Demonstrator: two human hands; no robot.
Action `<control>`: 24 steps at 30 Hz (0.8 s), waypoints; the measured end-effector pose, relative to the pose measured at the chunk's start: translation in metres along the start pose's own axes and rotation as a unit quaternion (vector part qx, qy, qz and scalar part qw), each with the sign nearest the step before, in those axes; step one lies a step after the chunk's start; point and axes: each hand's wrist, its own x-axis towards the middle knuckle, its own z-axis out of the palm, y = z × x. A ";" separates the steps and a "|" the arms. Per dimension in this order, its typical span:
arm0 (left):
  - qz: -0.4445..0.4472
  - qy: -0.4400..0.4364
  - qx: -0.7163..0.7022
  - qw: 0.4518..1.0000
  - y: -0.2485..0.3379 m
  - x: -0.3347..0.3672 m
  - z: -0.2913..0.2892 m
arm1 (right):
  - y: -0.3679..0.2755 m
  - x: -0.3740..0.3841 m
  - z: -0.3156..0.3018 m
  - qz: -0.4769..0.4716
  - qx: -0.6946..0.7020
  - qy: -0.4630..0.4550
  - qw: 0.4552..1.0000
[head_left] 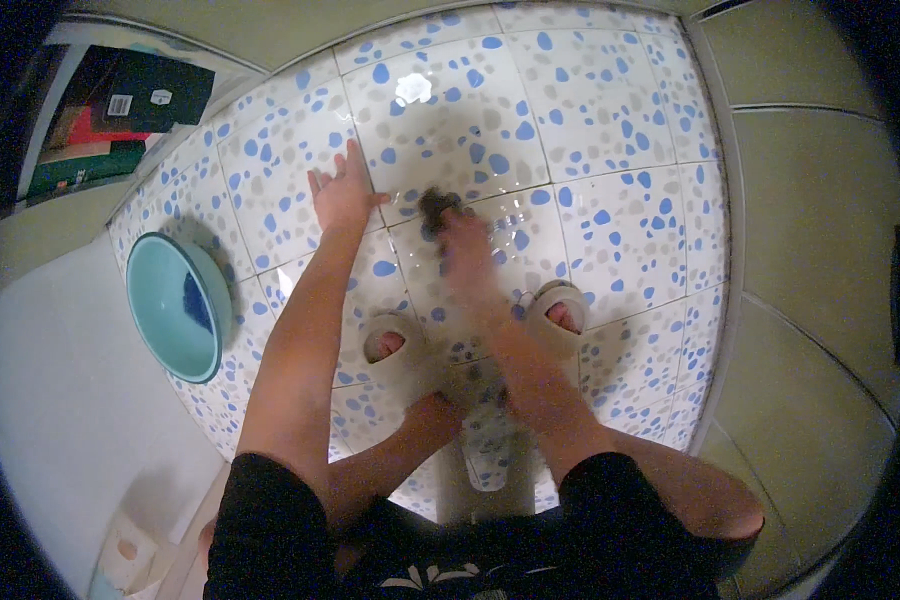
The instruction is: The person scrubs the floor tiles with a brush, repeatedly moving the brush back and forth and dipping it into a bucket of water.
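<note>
My left hand (343, 195) rests on the tiled floor (610, 130) with its fingers spread, holding nothing. Close to its right, my right hand (467, 245) is smeared by motion. Its fingers are down on a dark fuzzy wad (436, 208), which presses against the floor; the blur hides exactly what kind of thing it is. The tiles are white with blue and grey spots, and wet glints show around the wad. Below the hands are my feet in pale slippers (394, 345), one on either side of my right forearm.
To the left stands a round teal basin (158, 300) with something dark blue (197, 302) inside. A recess at the upper left holds dark, red and green packages (160, 92). Walls (800, 180) border the floor. A pale object (485, 480) is between my legs.
</note>
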 end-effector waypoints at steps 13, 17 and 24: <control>0.001 0.005 0.048 0.999 -0.030 0.002 0.010 | 0.157 0.045 -0.198 0.190 -0.237 0.206 0.930; 0.002 0.013 0.047 0.999 -0.025 0.003 0.011 | 0.192 0.033 -0.231 0.298 -0.236 0.271 0.884; -0.007 0.012 0.049 0.999 -0.041 0.002 0.012 | 0.095 0.059 -0.117 0.130 -0.063 0.141 0.979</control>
